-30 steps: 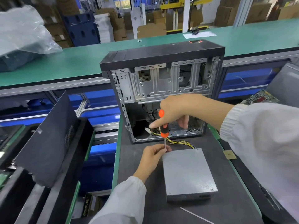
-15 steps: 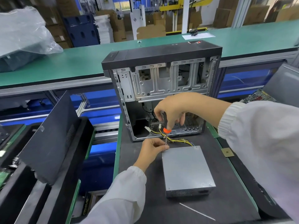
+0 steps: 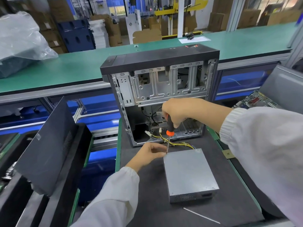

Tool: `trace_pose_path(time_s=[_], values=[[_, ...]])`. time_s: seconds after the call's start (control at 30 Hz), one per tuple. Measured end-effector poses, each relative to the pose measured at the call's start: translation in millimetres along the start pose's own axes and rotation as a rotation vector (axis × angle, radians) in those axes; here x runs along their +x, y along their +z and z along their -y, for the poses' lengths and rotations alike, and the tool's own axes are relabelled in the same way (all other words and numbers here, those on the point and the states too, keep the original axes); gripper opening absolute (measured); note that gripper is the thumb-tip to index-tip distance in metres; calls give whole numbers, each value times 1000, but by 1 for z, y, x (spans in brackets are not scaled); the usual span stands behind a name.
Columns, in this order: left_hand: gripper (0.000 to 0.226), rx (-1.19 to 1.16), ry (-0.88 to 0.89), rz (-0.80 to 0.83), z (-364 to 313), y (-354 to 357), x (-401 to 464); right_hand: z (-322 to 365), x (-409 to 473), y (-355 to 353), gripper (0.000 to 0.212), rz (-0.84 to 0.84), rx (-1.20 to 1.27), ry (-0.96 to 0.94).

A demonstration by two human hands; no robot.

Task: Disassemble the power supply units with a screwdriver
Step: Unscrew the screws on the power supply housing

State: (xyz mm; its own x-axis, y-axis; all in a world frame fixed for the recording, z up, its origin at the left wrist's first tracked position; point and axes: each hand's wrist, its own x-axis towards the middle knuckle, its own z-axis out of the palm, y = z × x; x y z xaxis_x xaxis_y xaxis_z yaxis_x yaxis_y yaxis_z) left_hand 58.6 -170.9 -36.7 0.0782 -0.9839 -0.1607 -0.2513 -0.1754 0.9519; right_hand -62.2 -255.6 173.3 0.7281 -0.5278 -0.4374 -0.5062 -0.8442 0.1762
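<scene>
No readable lettering anywhere. Right hand (image 3: 176,112) grips the screwdriver (image 3: 169,128), tip at the far-left corner of the power supply unit (image 3: 188,172) lying on the dark tabletop (image 3: 147,202). Left hand (image 3: 150,154) pinches by the tip. Open computer case (image 3: 160,89) stands behind, yellow cables (image 3: 178,143) trailing between.

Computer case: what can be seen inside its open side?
Inside the computer case sit a bare metal drive cage and loose wires. The right hand, holding the screwdriver, covers the middle.
</scene>
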Motion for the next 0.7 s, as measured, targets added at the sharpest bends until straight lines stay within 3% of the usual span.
trace_pose_path(time_s=[0.13, 0.33, 0.43, 0.53, 0.67, 0.7], values=[[20, 53, 12, -6, 0, 3, 4, 1, 3, 0, 37, -25, -16, -14], [8, 174, 42, -57, 2, 10, 9, 1, 12, 6, 58, -60, 460, 74], [5, 267, 45, -62, 0, 12, 11, 6, 17, 15, 62, -226, 302, 177], [5, 301, 49, -95, -1, 15, 10, 8, 17, 15, 49, -289, 63, 165], [5, 294, 65, -132, 0, 17, 8, 3, 12, 5, 12, -115, 83, -40], [5, 288, 74, -128, 0, 16, 8, 2, 10, 3, 11, -66, 131, -100]])
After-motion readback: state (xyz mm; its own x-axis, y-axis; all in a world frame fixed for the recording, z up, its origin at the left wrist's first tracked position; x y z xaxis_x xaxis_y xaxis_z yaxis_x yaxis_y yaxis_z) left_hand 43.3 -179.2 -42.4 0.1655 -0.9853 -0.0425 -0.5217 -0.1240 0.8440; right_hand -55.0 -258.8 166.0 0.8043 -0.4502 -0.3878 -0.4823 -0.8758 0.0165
